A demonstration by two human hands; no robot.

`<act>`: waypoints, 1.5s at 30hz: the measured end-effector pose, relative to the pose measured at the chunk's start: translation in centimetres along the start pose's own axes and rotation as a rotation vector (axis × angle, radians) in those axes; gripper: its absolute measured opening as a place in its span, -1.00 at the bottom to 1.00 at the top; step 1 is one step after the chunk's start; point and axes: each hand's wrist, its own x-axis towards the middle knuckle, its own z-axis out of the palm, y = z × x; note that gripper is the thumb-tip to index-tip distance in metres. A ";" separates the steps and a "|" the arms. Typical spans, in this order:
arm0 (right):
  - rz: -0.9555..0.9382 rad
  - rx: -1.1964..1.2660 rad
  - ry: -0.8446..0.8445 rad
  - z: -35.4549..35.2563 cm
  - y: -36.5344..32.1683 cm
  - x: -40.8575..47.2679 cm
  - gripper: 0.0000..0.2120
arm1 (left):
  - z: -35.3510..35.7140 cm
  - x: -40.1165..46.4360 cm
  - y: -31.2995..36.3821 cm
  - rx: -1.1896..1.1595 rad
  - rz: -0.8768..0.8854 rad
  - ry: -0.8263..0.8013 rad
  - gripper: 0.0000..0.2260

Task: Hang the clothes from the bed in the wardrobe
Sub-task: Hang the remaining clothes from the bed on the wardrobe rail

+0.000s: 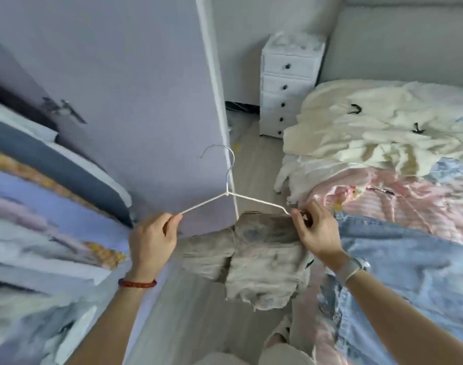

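Note:
A thin white wire hanger [254, 200] with a metal hook is held up in front of me. My left hand [152, 239] pinches its left arm end. My right hand [316, 233] pinches the hanger's right end together with the top of a grey-beige garment [262, 262], which droops below between my hands. On the bed at right lie a light blue denim piece [409, 272], a pink striped garment [409, 196] and a cream fluffy garment [378, 127]. The wardrobe's open side with hanging clothes [40, 206] fills the left.
A lilac wardrobe door or panel [146, 101] stands just behind the hanger. A white chest of small drawers [288, 85] sits at the far end of the narrow floor strip [254, 164] between wardrobe and bed. My feet show below the garment.

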 end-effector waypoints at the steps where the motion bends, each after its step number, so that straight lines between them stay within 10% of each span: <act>1: -0.032 0.012 -0.044 1.5 -1.8 -0.2 -0.73 | -1.7 -1.0 -2.0 0.033 -0.016 0.044 -0.63; 9: -0.478 0.025 -0.454 11.5 -16.1 -1.7 -0.89 | -13.4 -9.4 -14.6 0.171 -0.368 0.339 -0.72; 14: -0.897 0.024 -0.377 16.0 -25.4 -1.2 -0.87 | -20.0 -12.6 -17.8 0.125 -0.664 0.504 -0.79; 24: -1.095 0.271 -0.614 22.6 -38.2 -1.5 -0.93 | -29.7 -13.2 -23.4 0.344 -0.737 0.620 -0.83; 36: -1.211 0.581 -1.443 28.0 -50.6 -5.0 -0.75 | -33.9 -14.9 -31.3 0.629 -0.984 0.691 -0.83; 45: -1.081 0.651 -1.331 30.6 -55.1 -11.0 -0.83 | -37.6 -15.2 -32.6 0.608 -0.936 0.758 -0.77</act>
